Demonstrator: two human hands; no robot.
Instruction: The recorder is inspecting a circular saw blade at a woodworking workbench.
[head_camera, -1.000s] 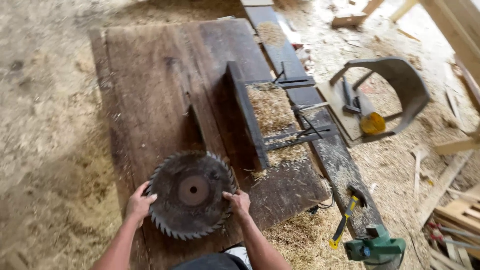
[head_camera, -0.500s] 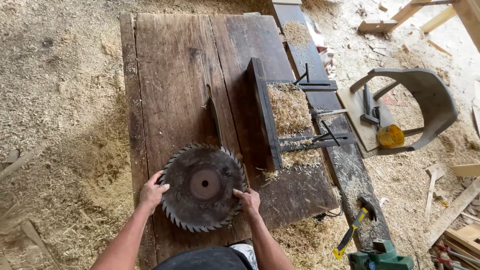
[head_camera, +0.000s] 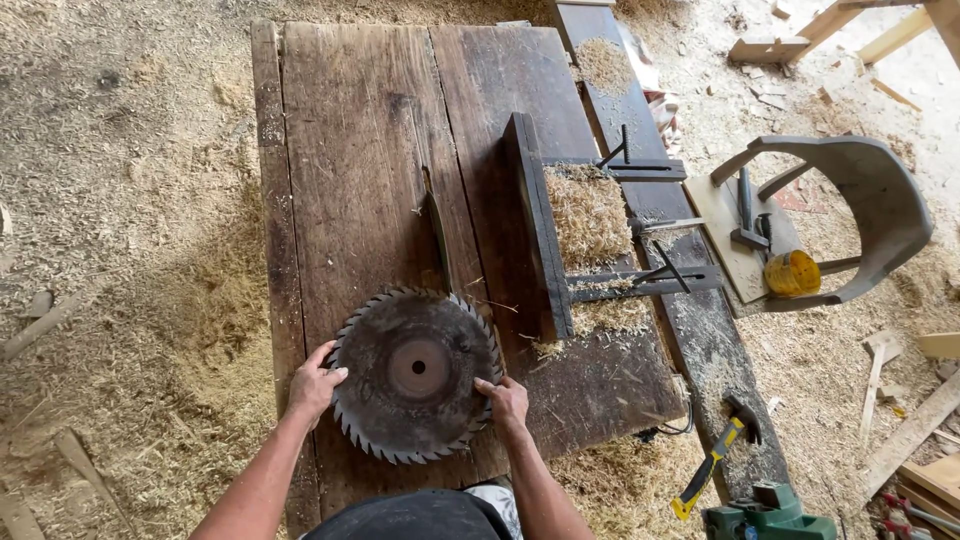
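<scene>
Closest to the person, the circular saw blade (head_camera: 416, 372) lies flat on the near end of the wooden table (head_camera: 370, 150), dark and rusty, its teeth all round the rim. The left hand (head_camera: 314, 384) is curled against the blade's left edge and the right hand (head_camera: 504, 401) presses its right edge, so each grip is closed on the rim, fingers clear of the centre hole. It looks to me like the handling step, with the blade steadied between both palms; lifting or turning it would call for an even hold on both sides and care with the teeth. Just beyond the blade, a narrow slot (head_camera: 435, 230) runs along the table. To the right of the blade stands the dark fence (head_camera: 540, 225) with sawdust (head_camera: 588, 215) heaped behind it. Right of the blade and off the table, a hammer (head_camera: 715, 455) lies on a plank, and farther off sits a curved metal guard (head_camera: 870, 215) beside a yellow tin (head_camera: 792, 273).
</scene>
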